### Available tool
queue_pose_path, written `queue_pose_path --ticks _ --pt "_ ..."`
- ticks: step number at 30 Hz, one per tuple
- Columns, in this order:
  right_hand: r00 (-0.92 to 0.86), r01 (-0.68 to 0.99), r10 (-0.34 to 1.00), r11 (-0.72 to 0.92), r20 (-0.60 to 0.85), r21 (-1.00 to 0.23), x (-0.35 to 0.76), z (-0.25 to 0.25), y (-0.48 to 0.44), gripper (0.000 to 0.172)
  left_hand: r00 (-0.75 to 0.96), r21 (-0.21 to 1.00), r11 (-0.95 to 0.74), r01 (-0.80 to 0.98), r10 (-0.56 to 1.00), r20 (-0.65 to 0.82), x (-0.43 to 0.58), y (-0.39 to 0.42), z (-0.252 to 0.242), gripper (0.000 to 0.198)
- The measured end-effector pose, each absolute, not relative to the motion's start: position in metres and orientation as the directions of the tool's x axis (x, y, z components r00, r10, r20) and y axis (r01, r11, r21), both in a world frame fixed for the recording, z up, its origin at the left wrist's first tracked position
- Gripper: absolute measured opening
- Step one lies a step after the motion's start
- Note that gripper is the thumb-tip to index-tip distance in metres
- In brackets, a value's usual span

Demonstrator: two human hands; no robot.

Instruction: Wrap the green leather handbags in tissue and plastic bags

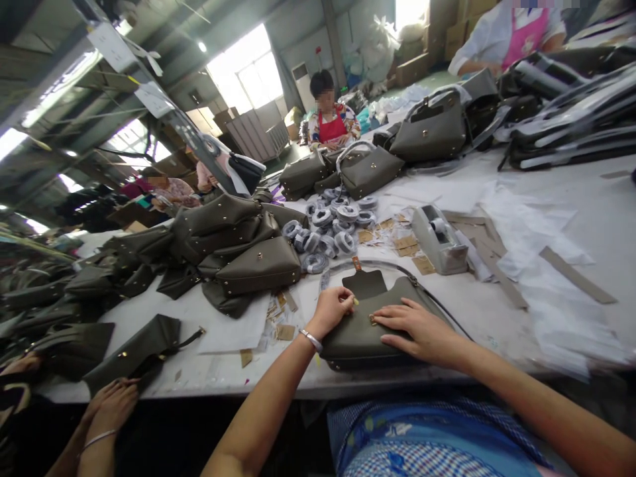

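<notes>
An olive-grey handbag (355,338) lies on the white table in front of me. Its dark flap (365,283) with a brown tab points away from me, and a wrapped handle arches behind it. My left hand (334,310) is closed in a pinch over the bag's left side, with a small yellowish bit (355,301) at the fingertips, too small to name. Flat on the bag's front rests my right hand (420,329), fingers stretched out, the fingertips beside a gold clasp (372,319).
Behind the bag are several wrapped rings (344,228) and a grey tape dispenser (437,240). Olive bags (253,265) are piled to the left. A co-worker's hands (112,404) hold another bag (134,351). Paper strips (576,273) lie at right; people stand across the table.
</notes>
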State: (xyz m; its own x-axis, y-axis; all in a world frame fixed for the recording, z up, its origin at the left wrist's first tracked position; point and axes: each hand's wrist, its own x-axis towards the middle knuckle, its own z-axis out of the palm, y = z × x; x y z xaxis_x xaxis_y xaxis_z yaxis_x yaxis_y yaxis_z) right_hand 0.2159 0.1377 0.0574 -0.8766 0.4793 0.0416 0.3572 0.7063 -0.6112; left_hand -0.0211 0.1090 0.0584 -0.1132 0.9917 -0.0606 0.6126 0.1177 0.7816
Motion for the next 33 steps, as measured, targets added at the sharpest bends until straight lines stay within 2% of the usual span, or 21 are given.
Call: queue_pose_path --ticks 5,8,11,14,18,22,27,33 --pt "-0.871 0.351 0.484 0.74 0.09 -0.574 0.217 0.056 0.137 0.043 -0.242 0.711 0.036 0.703 0.951 0.191 -0.053 0.075 0.077 0.029" --pt "-0.864 0.329 0.479 0.769 0.154 -0.548 0.218 0.048 0.138 0.042 -0.323 0.579 0.058 0.813 0.872 0.366 -0.081 0.027 0.071 0.029" --pt "-0.854 0.299 0.472 0.791 0.222 -0.534 0.219 0.038 0.14 0.042 -0.261 0.424 0.053 0.904 0.855 0.449 -0.103 -0.025 0.044 0.023" --pt "-0.85 0.275 0.456 0.811 0.264 -0.517 0.219 0.031 0.143 0.043 -0.141 0.305 -0.007 0.952 0.877 0.459 -0.107 -0.069 0.008 0.021" --pt "-0.855 0.264 0.437 0.83 0.279 -0.491 0.221 0.028 0.144 0.044 -0.086 0.242 -0.02 0.97 0.903 0.422 -0.087 -0.107 -0.023 0.022" --pt "-0.851 0.275 0.436 0.846 0.294 -0.457 0.222 0.028 0.144 0.045 -0.165 0.258 0.072 0.964 0.918 0.36 -0.066 -0.125 -0.025 0.029" --pt "-0.852 0.26 0.415 0.865 0.32 -0.43 0.22 0.03 0.144 0.044 -0.162 0.285 0.082 0.955 0.949 0.27 -0.066 -0.135 -0.014 0.041" --pt "-0.857 0.289 0.405 0.891 0.32 -0.351 0.237 0.027 0.137 0.048 -0.224 0.329 0.114 0.938 0.92 0.321 -0.067 -0.135 0.004 0.028"
